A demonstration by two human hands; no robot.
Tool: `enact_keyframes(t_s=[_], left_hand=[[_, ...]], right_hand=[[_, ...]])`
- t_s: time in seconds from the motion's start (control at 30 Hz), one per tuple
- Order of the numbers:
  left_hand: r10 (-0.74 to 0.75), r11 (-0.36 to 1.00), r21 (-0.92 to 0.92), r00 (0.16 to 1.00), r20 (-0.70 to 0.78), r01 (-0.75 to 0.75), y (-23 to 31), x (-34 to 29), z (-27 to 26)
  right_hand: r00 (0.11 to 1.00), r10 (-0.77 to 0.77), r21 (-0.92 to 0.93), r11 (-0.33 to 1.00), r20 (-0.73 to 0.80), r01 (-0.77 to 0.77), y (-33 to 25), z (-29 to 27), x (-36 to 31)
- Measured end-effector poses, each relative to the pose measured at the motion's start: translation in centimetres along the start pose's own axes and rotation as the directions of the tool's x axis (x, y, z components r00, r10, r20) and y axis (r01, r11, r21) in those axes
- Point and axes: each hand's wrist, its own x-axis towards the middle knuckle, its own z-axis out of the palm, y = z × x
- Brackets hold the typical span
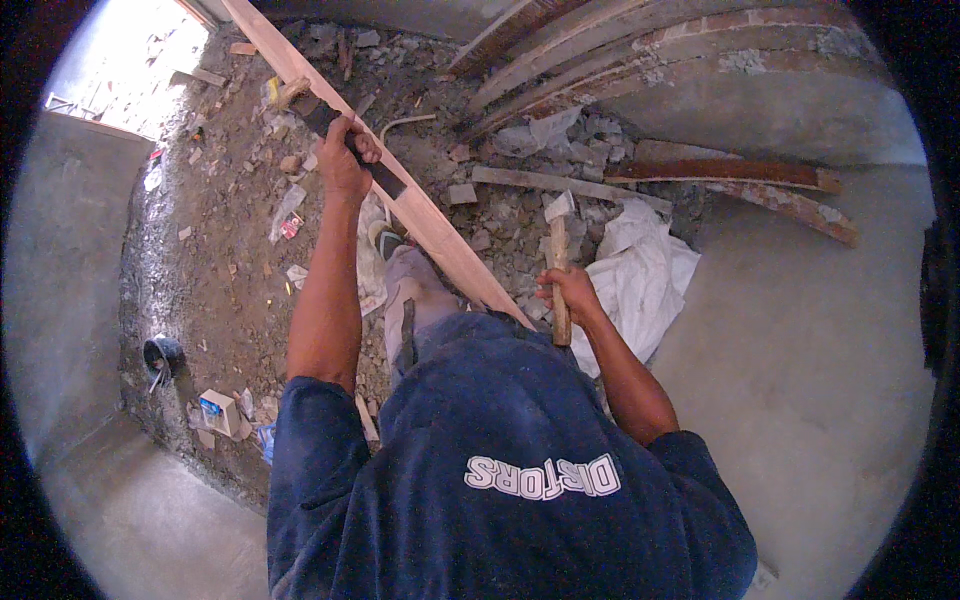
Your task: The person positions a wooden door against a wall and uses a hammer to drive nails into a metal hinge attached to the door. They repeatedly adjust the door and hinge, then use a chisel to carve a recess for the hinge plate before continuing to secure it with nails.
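My left hand (345, 165) is closed round a long, dark, flat-sided tool (386, 180) that looks like a hand plane; its exact kind is unclear. The tool lies along a pale wooden plank (440, 230), which slants from the far left down to my waist. A tan, rounded piece (292, 94) shows at the tool's far end. In my right hand (570, 290) is a hammer (559, 240), gripped by its wooden handle, with the metal head pointing away from me. The hammer is apart from the plank, to its right.
Rubble and litter cover the dirt floor (240, 230). A white sack (640, 255) lies right of the hammer, near weathered boards (730, 175). Curved ledges (680, 50) run along the far right wall. A dark pipe end (162, 353) and a small box (219, 411) are at left.
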Motion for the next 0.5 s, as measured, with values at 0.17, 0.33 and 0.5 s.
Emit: enact_keyframes(t_s=[0.17, 0.33, 0.5], left_hand=[[-0.026, 1.000, 0.009, 0.999, 0.043, 0.026, 0.0, -0.1, 1.0], [-0.017, 0.998, 0.059, 0.996, 0.085, 0.012, 0.0, -0.2, 1.3], [-0.026, 0.996, 0.089, 0.999, 0.045, 0.022, -0.4, -0.5, 2.3]], right_hand=[[1.000, 0.000, 0.004, 1.000, 0.023, 0.000, 0.9, -0.8, 0.9], [1.000, 0.006, -0.015, 1.000, 0.027, -0.005, 1.1, -0.8, 1.4], [1.000, -0.021, 0.006, 1.000, 0.019, 0.021, 2.0, -1.5, 2.2]])
